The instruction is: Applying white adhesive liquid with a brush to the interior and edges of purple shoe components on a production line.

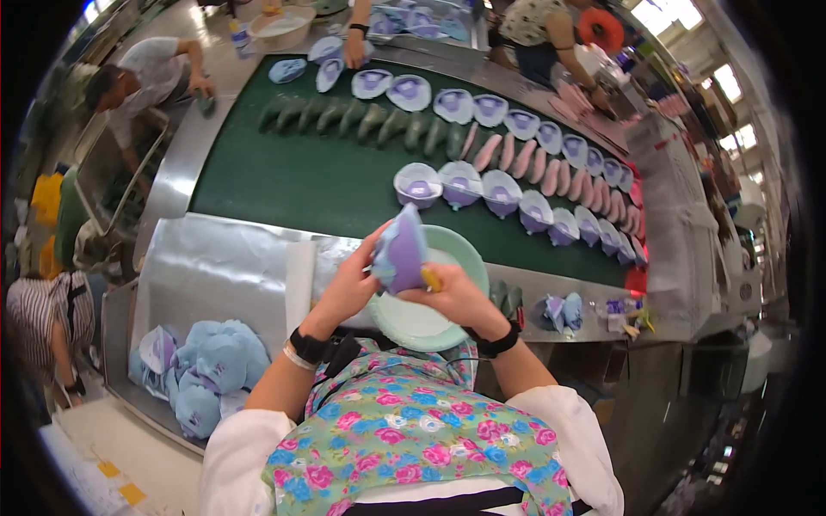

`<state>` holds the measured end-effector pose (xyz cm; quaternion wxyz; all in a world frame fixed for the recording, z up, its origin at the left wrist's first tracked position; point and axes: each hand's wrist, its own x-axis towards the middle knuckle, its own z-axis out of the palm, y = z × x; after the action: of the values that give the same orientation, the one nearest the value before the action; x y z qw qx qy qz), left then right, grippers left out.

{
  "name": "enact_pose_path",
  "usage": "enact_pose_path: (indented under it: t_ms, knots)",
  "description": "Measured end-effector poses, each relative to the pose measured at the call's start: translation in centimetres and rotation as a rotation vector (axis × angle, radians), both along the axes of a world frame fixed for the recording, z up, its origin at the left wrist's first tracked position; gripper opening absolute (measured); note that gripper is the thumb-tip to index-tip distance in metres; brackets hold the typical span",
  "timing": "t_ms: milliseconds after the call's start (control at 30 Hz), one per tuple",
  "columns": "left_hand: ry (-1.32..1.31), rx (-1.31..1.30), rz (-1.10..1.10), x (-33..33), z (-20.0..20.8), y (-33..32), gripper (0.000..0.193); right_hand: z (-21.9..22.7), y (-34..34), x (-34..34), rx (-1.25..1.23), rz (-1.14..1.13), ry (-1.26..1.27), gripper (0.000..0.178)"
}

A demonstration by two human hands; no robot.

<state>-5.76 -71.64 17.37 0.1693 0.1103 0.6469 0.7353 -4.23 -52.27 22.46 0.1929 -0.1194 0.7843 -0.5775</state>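
Nearest, at left, a blue heap of uppers point(219, 365) sits, seemingly for easy reach. Now the mint basin point(475, 267): above it, left hand point(351, 282) grips a blue-and-purple upper point(403, 258), perhaps so drips land inside; right hand point(456, 301) clasps a yellow piece point(431, 279) against it. Farther, the green belt point(284, 185) carries spaced rows, presumably keeping pairs together.

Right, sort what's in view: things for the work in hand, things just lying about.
Work in hand, likely:
blue-and-purple piece, left hand
yellow handle, right hand
pale green bowl
similar pieces on the green belt

Apparently lying about:
bottle at right
white strip left of bowl
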Motion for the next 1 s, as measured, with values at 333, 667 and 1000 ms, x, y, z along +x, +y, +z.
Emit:
enact_pose_path:
  t_ms: [333,667,1000]
  knots:
    - [-0.377,-0.093,-0.278,10.2,-1.4,-3.3,0.036,-6.4,4.8,4.9,0.256,-0.499,0.169,0.031]
    - [-0.471,-0.193,-0.394,10.9,-3.7,-6.5,0.057,-18.8,8.2,5.5,0.397,-0.678,-0.032,0.017]
    - [-0.807,0.265,0.019,9.3,-7.2,-3.0,0.057,-13.6,8.6,4.5,0.217,-0.686,-0.048,0.018]
